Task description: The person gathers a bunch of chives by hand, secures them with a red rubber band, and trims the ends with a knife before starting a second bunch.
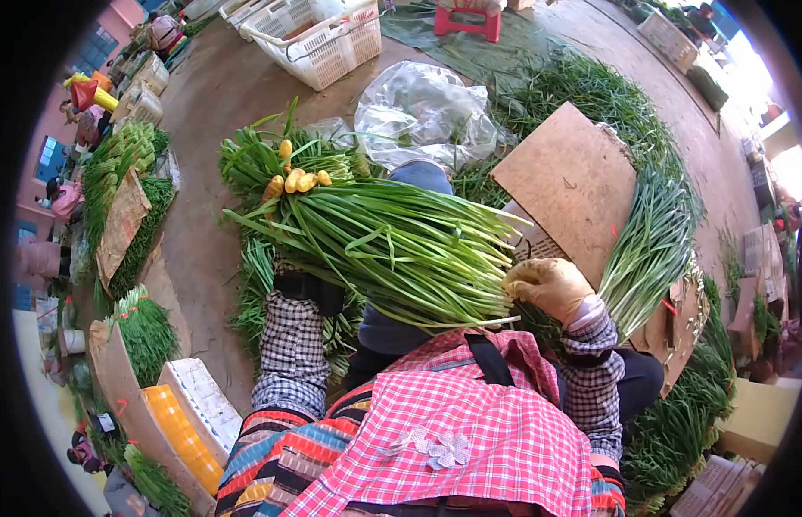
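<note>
A big bunch of garlic chives (401, 246) lies across my lap, leaf tips to the left and pale stem ends to the right. My left hand (298, 178), in a yellowish glove, is wrapped round the leafy part from below; only its fingers show over the leaves. At the stem ends is my right hand (552, 289), also gloved, with its fingers curled together against the outermost stems. Whatever sits between those fingertips is hidden. More chives lie under and behind the held bunch.
A brown board (573, 185) and a pile of loose chives (646, 250) are to my right. Ahead are a clear plastic bag (427, 112), a white crate (319, 43) and a red stool (467, 21). Boxes and a stack of chives (117, 168) stand left. Other people sit farther off.
</note>
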The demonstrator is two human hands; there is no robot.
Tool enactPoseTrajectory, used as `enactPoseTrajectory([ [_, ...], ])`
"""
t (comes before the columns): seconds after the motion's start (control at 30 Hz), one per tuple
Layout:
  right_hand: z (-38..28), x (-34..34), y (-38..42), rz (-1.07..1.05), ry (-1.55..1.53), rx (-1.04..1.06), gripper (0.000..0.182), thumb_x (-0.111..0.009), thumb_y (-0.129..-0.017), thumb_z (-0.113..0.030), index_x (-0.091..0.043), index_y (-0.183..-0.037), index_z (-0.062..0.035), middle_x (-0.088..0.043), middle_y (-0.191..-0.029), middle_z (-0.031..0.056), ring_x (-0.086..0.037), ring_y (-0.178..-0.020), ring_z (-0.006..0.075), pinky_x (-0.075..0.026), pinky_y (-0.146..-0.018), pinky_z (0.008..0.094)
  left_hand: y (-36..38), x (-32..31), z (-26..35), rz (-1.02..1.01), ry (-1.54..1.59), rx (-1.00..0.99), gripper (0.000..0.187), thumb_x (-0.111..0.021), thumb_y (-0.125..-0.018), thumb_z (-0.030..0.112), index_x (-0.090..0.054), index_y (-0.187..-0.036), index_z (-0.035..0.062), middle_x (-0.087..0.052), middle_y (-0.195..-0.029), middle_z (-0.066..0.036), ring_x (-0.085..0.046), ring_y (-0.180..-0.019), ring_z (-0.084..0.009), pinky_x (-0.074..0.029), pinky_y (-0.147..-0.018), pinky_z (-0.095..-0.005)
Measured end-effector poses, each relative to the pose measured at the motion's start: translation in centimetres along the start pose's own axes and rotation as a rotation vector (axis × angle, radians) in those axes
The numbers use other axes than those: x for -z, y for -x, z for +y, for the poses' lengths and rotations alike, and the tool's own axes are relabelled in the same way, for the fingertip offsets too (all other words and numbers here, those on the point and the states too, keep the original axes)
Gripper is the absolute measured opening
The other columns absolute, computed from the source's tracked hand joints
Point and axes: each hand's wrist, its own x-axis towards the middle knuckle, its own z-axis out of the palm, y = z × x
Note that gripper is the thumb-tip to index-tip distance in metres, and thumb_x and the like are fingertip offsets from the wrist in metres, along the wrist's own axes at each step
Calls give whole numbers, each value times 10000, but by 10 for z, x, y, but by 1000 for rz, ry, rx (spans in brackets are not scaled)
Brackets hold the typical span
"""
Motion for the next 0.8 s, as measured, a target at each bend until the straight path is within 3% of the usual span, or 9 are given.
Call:
enactPoseTrajectory([
  [0.07,25,-26,-10,411,253,392,293,-663,-765,-356,-709,-876,-90,-688,-804,104,-666,-790,279,-518,-720,394,2,-5,-1,76,-18,-27,489,-435,-966,177,-334,-1424,37,-621,-862,-49,-590,-899,-192,-361,-1037,-408],
  [0.13,24,-18,-9,142,347,102,309,-635,-776,-378,-716,-839,-86,-676,-766,118,-657,-738,296,-514,-691,413,2,-3,0,89,-21,-41,485,-439,-965,168,-340,-1420,31,-611,-852,-47,-585,-897,-195,-361,-1036,-406],
  [0.17,13,-14,-4,227,394,9,330,-607,-786,-402,-719,-801,-92,-665,-761,135,-650,-730,303,-508,-678,431,2,-5,-1,77,-22,-59,476,-429,-969,160,-342,-1417,26,-606,-858,-49,-582,-905,-197,-363,-1035,-405],
  [0.27,-2,-11,8,374,95,234,241,-637,-812,-230,-698,-999,-91,-666,-781,131,-655,-705,277,-525,-674,372,2,-8,-1,120,-79,-66,470,-448,-966,179,-365,-1396,7,-620,-854,-28,-597,-877,-179,-358,-1028,-402],
  [0.37,-38,-19,7,160,-292,566,282,-592,-856,-88,-667,-1127,-106,-669,-789,128,-666,-694,195,-533,-655,306,-1,-9,-2,112,-93,-64,464,-442,-972,185,-368,-1394,5,-630,-860,-33,-599,-875,-174,-364,-1023,-393],
  [0.47,-59,-35,-8,-138,-122,412,291,-601,-838,-75,-664,-1113,-142,-679,-845,129,-672,-719,234,-538,-637,337,-2,-11,-3,111,-85,-48,462,-443,-973,182,-370,-1392,2,-629,-860,-33,-597,-873,-172,-370,-1019,-388],
  [0.57,-52,-42,-48,400,160,497,358,-663,-792,-156,-599,-1143,-177,-670,-944,134,-655,-816,289,-519,-704,397,-3,-9,-3,82,-79,-26,466,-424,-978,179,-348,-1402,0,-623,-862,-42,-599,-883,-185,-395,-1015,-407],
  [0.67,-64,-26,-40,179,155,320,660,-761,-716,-273,-460,-1300,-215,-619,-813,86,-627,-787,291,-496,-698,409,-1,-8,-1,80,-76,-18,466,-432,-973,173,-353,-1399,1,-628,-869,-45,-598,-891,-187,-387,-1024,-405],
  [0.8,-59,-30,-37,244,126,413,717,-795,-674,-300,-455,-1301,-221,-599,-849,81,-606,-796,294,-485,-706,419,-1,-10,-2,104,-66,-23,461,-476,-955,153,-389,-1379,-5,-639,-887,-49,-597,-898,-181,-379,-1031,-382],
])
